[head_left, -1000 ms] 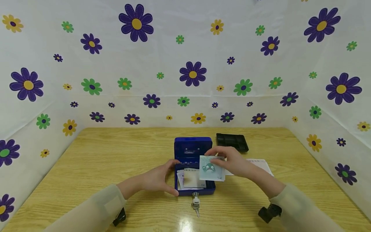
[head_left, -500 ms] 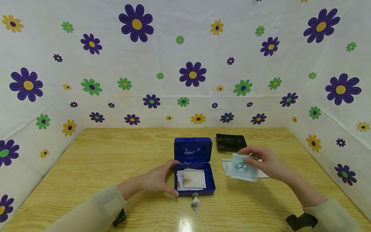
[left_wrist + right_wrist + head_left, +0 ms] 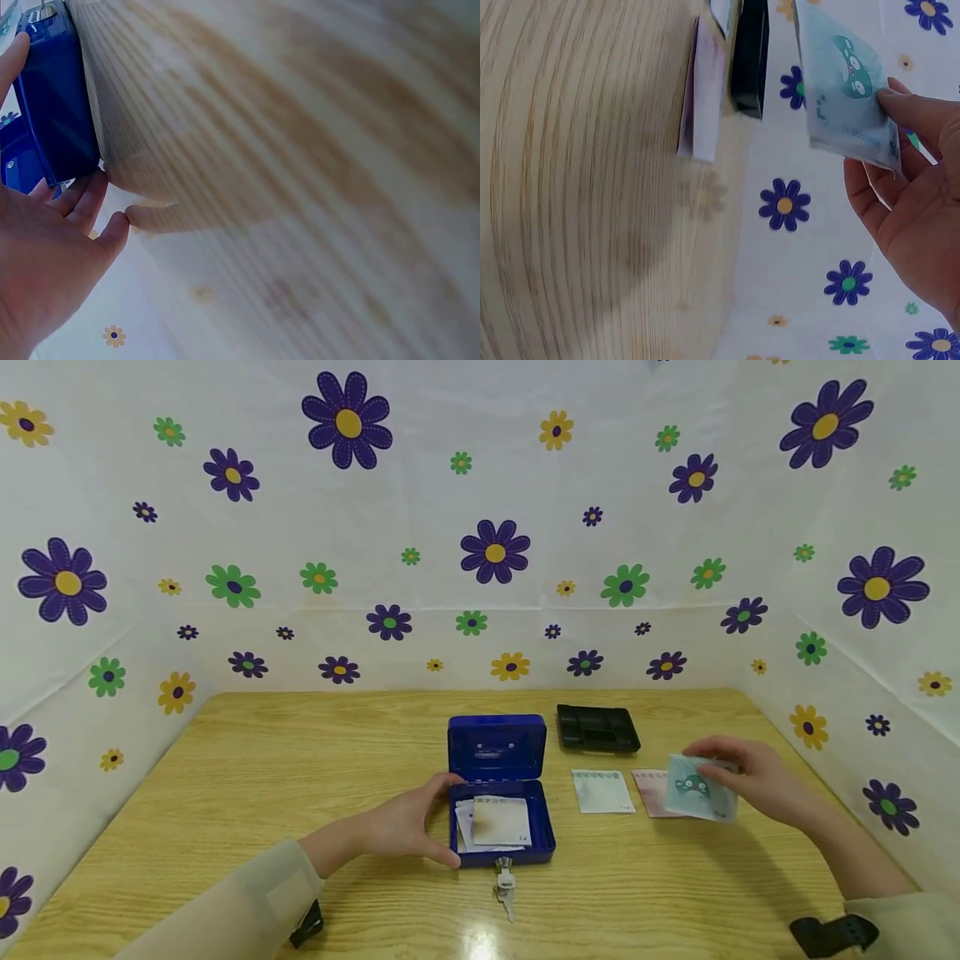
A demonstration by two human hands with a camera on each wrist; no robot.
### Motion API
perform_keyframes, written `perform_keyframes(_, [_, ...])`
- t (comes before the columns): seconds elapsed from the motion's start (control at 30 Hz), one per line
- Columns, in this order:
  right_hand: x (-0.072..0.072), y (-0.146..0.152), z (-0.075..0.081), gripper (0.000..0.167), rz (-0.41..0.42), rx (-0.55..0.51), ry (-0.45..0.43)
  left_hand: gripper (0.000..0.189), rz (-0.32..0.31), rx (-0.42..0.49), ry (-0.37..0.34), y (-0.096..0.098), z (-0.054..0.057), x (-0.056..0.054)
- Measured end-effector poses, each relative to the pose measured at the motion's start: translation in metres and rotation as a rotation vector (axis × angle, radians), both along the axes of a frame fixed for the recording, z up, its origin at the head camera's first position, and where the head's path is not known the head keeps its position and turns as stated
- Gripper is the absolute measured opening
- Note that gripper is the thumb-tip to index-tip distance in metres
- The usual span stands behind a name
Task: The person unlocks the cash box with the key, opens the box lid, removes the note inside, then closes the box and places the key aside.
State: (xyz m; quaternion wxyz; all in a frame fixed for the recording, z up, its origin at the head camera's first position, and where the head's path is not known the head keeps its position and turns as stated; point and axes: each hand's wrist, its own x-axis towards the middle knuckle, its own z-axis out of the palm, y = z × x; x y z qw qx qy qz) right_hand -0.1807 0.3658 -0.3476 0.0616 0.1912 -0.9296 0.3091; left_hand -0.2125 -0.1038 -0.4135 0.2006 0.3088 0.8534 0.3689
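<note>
My right hand (image 3: 757, 777) pinches a square pale green paper packet (image 3: 701, 787) with a cartoon figure, above the table at the right. In the right wrist view, thumb and fingers clasp the edge of this packet (image 3: 844, 86). Below it a pink printed square (image 3: 651, 792) lies partly covered. My left hand (image 3: 393, 822) holds the left side of an open blue cash box (image 3: 536, 858), thumb at the front corner and fingers at the back one. Several pale printed squares (image 3: 501, 820) lie inside the box. Keys (image 3: 506, 889) hang from its front lock.
Behind and right of the box stands a black compartment tray (image 3: 597, 729). A pale green-white printed square (image 3: 603, 792) lies flat between box and pink square. Flowered cloth walls (image 3: 495, 468) enclose the wooden table (image 3: 300, 760) at the back and sides.
My right hand has carried the pale green packet from over the cash box rightwards, to above the pink square. The left hand has stayed on the box.
</note>
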Motion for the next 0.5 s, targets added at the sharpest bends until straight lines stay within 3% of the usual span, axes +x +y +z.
perform_keyframes(0.17, [-0.004, 0.014, -0.003, 0.020, -0.014, 0.046, -0.060, 0.102, 0.000, 0.008, -0.014, -0.001, -0.001, 0.000])
perform_keyframes(0.37, [-0.009, 0.031, -0.010, 0.019, -0.011, 0.095, -0.031, 0.101, -0.002, 0.015, -0.017, -0.001, -0.002, -0.001])
perform_keyframes(0.5, [-0.012, 0.041, -0.012, 0.020, -0.036, 0.142, -0.059, 0.101, -0.002, 0.013, -0.012, -0.001, -0.003, -0.001])
